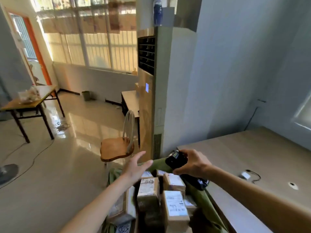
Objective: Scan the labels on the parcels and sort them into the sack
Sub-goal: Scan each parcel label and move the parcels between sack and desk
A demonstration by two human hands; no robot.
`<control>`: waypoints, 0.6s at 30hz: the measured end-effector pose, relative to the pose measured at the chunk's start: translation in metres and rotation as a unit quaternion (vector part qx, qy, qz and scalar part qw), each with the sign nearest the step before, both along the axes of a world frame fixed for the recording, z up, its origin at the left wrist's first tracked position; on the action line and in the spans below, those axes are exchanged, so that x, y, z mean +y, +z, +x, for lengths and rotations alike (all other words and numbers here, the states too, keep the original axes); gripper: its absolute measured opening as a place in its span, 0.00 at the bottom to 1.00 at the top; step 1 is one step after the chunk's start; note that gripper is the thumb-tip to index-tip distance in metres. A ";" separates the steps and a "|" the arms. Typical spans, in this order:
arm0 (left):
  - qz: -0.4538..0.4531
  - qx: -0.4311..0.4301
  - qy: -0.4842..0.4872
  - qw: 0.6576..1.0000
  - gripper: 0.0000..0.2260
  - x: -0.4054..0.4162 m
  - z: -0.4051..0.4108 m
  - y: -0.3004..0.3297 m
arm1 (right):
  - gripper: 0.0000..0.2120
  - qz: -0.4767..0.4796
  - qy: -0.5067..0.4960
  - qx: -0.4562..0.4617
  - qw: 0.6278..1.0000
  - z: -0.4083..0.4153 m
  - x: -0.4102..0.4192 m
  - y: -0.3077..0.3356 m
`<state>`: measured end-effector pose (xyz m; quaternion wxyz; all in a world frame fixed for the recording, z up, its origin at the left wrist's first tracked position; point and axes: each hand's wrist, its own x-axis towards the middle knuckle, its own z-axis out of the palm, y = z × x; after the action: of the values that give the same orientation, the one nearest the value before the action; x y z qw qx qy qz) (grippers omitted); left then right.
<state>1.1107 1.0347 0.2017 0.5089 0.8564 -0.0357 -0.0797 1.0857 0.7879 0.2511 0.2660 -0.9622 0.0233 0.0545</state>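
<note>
A green sack [200, 199] stands open below me, holding several brown cardboard parcels [175, 206] with white labels. My right hand [193, 163] grips a black handheld scanner [176, 158] above the sack's far rim, its small screen facing up. My left hand [136, 169] hovers open over the sack's left side, fingers straight and spread, holding nothing. A grey plastic mailer [122, 221] with handwritten digits lies at the sack's near left.
A beige table [252, 157] runs along the right with a small white device and black cable [247, 175] on it. A wooden chair [117, 147] stands just beyond the sack, beside a tall floor air conditioner [151, 98]. A desk [28, 105] stands at far left.
</note>
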 end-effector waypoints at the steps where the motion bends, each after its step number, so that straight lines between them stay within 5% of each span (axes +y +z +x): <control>1: 0.000 -0.008 -0.019 1.000 0.27 -0.021 -0.004 0.014 | 0.35 -0.009 -0.017 -0.011 1.000 -0.016 -0.021 0.012; 10: 0.015 -0.111 -0.218 0.970 0.31 -0.242 -0.132 0.119 | 0.26 -0.061 -0.236 -0.062 0.968 -0.261 -0.219 0.118; 15: -0.031 -0.124 -0.334 0.934 0.43 -0.381 -0.276 0.137 | 0.32 -0.074 -0.368 -0.042 0.926 -0.462 -0.311 0.145; 18: -0.026 -0.144 -0.415 0.898 0.35 -0.453 -0.375 0.145 | 0.32 -0.069 -0.453 -0.029 0.888 -0.581 -0.351 0.148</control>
<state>0.7354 0.5812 0.3467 0.4411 0.7522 -0.4630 -0.1592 0.5051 0.4370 0.3993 0.1955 -0.8641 0.4526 -0.1013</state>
